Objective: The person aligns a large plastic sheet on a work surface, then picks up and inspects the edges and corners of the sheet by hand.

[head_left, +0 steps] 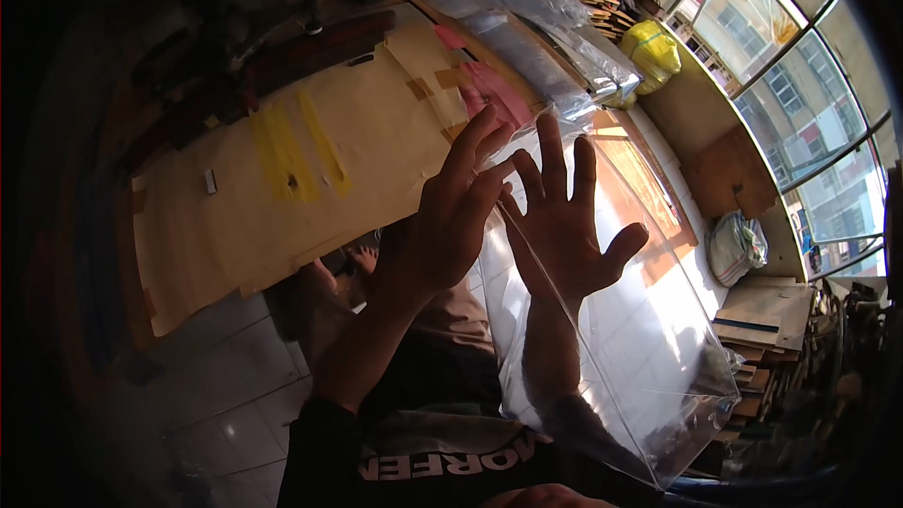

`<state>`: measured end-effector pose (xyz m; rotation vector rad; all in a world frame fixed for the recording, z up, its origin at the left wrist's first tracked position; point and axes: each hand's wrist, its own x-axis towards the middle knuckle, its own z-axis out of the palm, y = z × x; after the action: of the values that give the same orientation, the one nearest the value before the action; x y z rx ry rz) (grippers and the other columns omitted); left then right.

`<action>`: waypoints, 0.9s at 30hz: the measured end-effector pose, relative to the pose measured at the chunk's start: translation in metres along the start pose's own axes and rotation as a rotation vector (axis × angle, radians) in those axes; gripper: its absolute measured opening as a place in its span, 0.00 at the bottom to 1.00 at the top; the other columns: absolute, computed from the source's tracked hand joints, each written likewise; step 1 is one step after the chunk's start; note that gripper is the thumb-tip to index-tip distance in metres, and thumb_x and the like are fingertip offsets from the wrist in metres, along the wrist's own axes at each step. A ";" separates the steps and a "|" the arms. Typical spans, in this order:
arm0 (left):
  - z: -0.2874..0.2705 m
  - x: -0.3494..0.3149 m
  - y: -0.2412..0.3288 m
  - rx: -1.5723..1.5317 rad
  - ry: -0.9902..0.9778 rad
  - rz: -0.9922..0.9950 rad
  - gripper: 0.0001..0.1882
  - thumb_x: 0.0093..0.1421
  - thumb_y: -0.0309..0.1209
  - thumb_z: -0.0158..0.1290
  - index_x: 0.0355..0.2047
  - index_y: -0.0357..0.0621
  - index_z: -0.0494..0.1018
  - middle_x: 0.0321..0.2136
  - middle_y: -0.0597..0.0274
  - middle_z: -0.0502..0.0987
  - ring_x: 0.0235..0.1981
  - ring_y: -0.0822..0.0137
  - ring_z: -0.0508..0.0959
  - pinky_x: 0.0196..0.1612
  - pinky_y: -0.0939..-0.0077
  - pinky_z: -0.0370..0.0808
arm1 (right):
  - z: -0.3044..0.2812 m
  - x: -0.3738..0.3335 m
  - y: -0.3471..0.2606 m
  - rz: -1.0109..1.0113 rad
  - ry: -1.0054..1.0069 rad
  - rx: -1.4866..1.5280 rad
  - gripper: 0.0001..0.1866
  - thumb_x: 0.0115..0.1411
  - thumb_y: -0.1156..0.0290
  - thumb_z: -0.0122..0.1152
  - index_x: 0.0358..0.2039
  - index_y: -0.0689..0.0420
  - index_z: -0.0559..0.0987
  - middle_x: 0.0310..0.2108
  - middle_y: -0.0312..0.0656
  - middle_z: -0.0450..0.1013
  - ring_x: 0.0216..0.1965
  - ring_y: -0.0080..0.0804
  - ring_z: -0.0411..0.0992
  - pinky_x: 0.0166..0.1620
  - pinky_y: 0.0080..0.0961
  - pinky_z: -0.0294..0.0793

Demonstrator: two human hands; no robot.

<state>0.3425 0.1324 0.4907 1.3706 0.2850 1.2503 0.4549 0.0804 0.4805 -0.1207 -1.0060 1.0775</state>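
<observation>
A large clear plastic bag [649, 339] hangs in front of me on the right, its long edge running taut down toward my lap. My right hand [569, 235] shows through the clear film, palm up with its fingers spread, and appears to be inside the bag. Close beside it, my left hand [451, 216] has its fingertips at the upper end of that edge and seems to pinch the film, while one finger points up. The exact grip is partly hidden by the fingers.
A table covered in brown paper [367, 141] with yellow tape strips [287, 155] stands to the left. More clear plastic [517, 38] lies beyond. A yellow bag [649, 56] and a white sack [738, 249] sit near the windows. Stacked boards [767, 315] are at the right.
</observation>
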 end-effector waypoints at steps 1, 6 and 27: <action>0.000 0.001 -0.003 0.039 0.049 0.103 0.25 0.59 0.27 0.38 0.57 0.32 0.55 0.54 0.42 0.62 0.49 0.58 0.71 0.51 0.67 0.69 | 0.000 -0.002 0.000 0.012 0.010 0.178 0.48 0.52 0.32 0.45 0.65 0.48 0.45 0.67 0.47 0.32 0.66 0.48 0.40 0.63 0.51 0.44; -0.039 0.030 0.008 -0.221 -0.196 -0.108 0.27 0.57 0.30 0.40 0.57 0.33 0.57 0.55 0.44 0.62 0.49 0.57 0.72 0.51 0.67 0.70 | 0.004 -0.006 0.008 0.114 -0.050 0.367 0.48 0.53 0.35 0.46 0.66 0.47 0.43 0.67 0.43 0.27 0.66 0.52 0.39 0.62 0.59 0.36; -0.027 0.026 -0.013 -0.383 -0.172 -0.008 0.23 0.65 0.42 0.40 0.54 0.37 0.62 0.51 0.50 0.67 0.49 0.57 0.73 0.51 0.64 0.70 | -0.026 0.004 0.002 0.155 -0.165 0.654 0.38 0.58 0.36 0.37 0.65 0.35 0.42 0.67 0.40 0.31 0.59 0.49 0.55 0.56 0.61 0.55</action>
<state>0.3377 0.1709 0.4853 1.1326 -0.0678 1.1048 0.4728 0.0946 0.4669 0.4333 -0.7518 1.5280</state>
